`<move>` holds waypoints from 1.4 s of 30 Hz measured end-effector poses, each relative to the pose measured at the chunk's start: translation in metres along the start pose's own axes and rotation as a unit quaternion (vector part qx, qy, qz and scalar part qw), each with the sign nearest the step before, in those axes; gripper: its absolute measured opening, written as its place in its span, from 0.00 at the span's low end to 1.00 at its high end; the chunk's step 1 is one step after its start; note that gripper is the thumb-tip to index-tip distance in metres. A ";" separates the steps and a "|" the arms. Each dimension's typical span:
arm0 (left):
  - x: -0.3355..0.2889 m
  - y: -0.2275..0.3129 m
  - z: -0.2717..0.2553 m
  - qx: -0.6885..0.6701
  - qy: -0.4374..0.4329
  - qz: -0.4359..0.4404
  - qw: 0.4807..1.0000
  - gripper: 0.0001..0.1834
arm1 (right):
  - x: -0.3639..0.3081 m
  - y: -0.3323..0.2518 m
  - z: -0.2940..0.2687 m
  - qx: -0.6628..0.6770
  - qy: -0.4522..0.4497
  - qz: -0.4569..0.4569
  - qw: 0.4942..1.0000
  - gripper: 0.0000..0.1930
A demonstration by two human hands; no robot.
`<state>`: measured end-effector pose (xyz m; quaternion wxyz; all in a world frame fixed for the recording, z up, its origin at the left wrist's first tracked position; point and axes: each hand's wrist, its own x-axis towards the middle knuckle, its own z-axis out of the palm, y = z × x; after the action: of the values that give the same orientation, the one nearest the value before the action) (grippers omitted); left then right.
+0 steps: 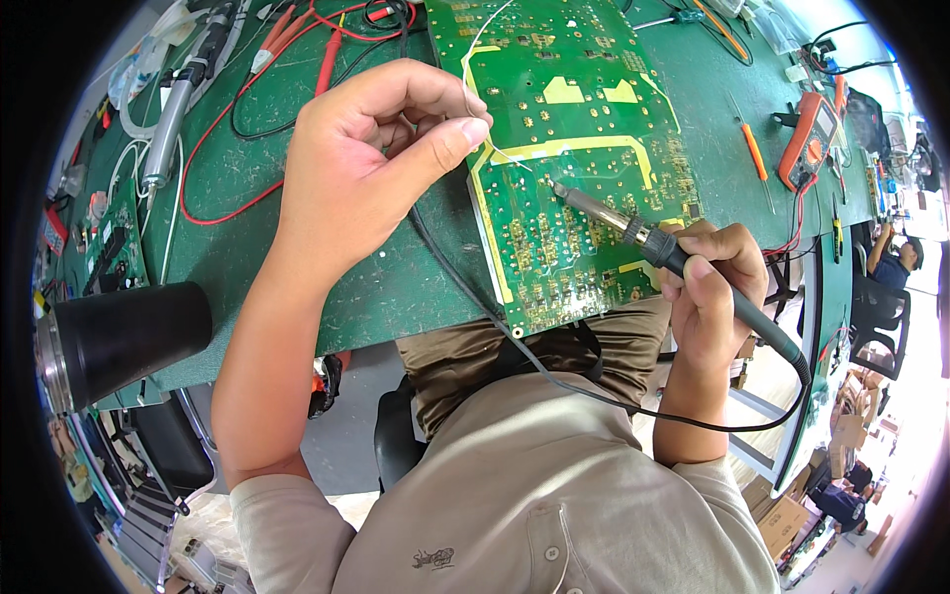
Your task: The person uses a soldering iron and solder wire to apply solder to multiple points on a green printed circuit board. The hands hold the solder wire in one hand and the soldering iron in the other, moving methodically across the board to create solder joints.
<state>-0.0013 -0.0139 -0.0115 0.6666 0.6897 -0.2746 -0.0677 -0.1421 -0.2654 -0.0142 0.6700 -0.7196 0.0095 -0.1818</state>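
A large green circuit board (554, 119) lies on the green bench in front of me, its near edge reaching past the bench edge over my lap. My left hand (381, 148) pinches a thin strand of solder wire (507, 155) between thumb and forefinger, above the board's left side. The wire's lower end points down to the board. In my right hand (717, 287) is a soldering iron (643, 238), held like a pen. Its tip is at the board's surface, close to the wire's end; whether the two touch I cannot tell. The iron's black cord loops below across my shirt.
A red and black multimeter (811, 142) and an orange screwdriver (752, 150) lie to the right. On the left are a black cylinder (129, 332), a silver tool (173, 124), a smaller board (117, 243) and red test leads (330, 61). Another person (896, 255) sits far right.
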 end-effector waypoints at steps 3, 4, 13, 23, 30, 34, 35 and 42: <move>0.000 0.001 0.001 -0.010 0.003 -0.002 1.000 0.08 | 0.002 0.001 -0.001 0.024 -0.004 0.000 1.000 0.08; 0.000 0.001 0.001 -0.014 0.004 -0.004 1.000 0.08 | 0.002 0.001 -0.001 0.044 -0.005 0.000 0.999 0.07; 0.000 -0.001 0.004 -0.023 0.011 0.002 1.000 0.05 | -0.001 0.002 -0.001 0.055 0.011 0.004 0.998 0.06; -0.001 -0.002 0.003 -0.032 0.012 0.006 0.999 0.05 | 0.000 0.003 -0.001 0.059 0.018 0.003 0.998 0.05; -0.001 -0.003 0.003 -0.024 0.013 0.007 1.000 0.05 | -0.001 0.004 0.000 0.070 0.019 -0.006 0.997 0.05; -0.001 -0.002 0.003 -0.023 0.014 0.006 1.000 0.05 | -0.001 0.004 0.000 0.079 0.017 -0.004 0.997 0.06; -0.001 -0.002 0.003 -0.024 0.014 0.006 1.000 0.05 | -0.001 0.004 0.000 0.081 0.016 -0.003 0.997 0.06; -0.001 -0.003 0.003 -0.028 0.013 0.013 0.999 0.05 | -0.001 0.001 0.002 0.036 0.009 0.001 0.999 0.08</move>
<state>-0.0023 -0.0161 -0.0153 0.6904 0.6675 -0.2730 -0.0574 -0.1419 -0.2635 -0.0158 0.6953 -0.6936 0.0095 -0.1879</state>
